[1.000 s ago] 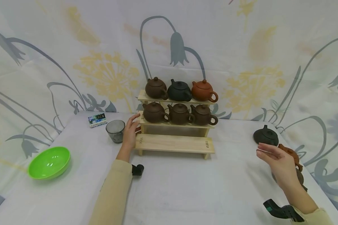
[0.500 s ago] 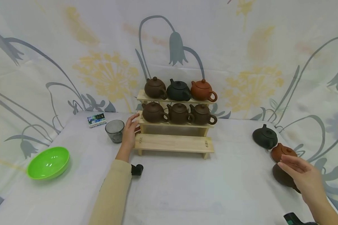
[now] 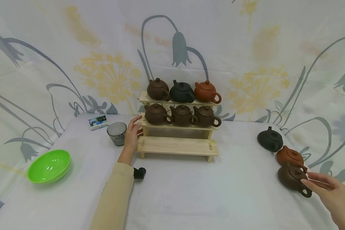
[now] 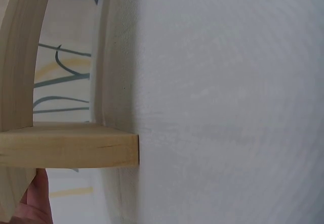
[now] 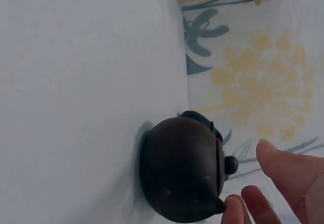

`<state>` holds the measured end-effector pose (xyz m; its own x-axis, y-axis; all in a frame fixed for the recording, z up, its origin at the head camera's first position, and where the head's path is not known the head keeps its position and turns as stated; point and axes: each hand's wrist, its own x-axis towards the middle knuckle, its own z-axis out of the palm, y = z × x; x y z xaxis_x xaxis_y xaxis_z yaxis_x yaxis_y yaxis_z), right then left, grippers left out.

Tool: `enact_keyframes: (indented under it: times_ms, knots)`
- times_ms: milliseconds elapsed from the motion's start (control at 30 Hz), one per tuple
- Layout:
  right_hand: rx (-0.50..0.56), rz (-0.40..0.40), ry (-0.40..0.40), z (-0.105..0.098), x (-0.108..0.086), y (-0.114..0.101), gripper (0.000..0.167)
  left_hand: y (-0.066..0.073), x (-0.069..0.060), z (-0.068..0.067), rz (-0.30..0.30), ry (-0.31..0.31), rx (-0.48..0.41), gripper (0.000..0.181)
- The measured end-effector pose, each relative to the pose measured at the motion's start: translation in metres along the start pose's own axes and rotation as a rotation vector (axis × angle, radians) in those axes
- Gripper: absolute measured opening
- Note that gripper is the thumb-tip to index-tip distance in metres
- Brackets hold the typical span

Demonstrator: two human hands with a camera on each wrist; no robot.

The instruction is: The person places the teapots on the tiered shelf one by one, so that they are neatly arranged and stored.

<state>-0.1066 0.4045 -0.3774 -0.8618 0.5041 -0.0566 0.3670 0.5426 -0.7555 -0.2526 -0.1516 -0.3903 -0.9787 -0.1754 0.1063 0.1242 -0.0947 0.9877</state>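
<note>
A three-tier wooden rack (image 3: 178, 145) stands mid-table, with brown, black and orange-red teapots on its upper two tiers. My left hand (image 3: 131, 135) holds the rack's left side; its fingertips show behind the wood in the left wrist view. On the right, my right hand (image 3: 333, 191) is beside a dark brown teapot (image 3: 291, 177), thumb and fingers apart near its lid and handle. That teapot (image 5: 179, 168) stands on the cloth in the right wrist view. Whether a fingertip touches it I cannot tell. Behind it sit an orange-red teapot (image 3: 288, 156) and a black teapot (image 3: 270, 139).
Left of the rack stands a grey glass cup (image 3: 117, 134), close to my left hand. A small patterned box (image 3: 98, 122) lies farther back, and a bright green bowl (image 3: 49, 166) sits at the left. White cloth (image 3: 204, 198) covers the table; a flower-print sheet (image 3: 247, 48) hangs behind.
My right hand has moved right and toward me, from near the black teapot, past the orange-red one, to beside the dark brown teapot. My left hand has stayed on the rack.
</note>
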Motion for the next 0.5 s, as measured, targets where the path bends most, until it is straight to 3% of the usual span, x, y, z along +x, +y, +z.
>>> enact_keyframes:
  times_ms: [133,300,500]
  knots:
    - [-0.052,0.097,-0.039,-0.002,0.004,0.008,0.065,-0.001,0.000,0.000,0.004,0.005,0.004,0.038]
    - [-0.101,0.103,-0.119,-0.006,0.013,0.028,0.069,0.000,0.000,0.001,0.006,0.016,0.006,0.038]
    - [-0.020,0.107,-0.205,-0.003,0.021,0.048,0.067,0.000,0.000,0.001,0.008,0.019,0.015,0.038]
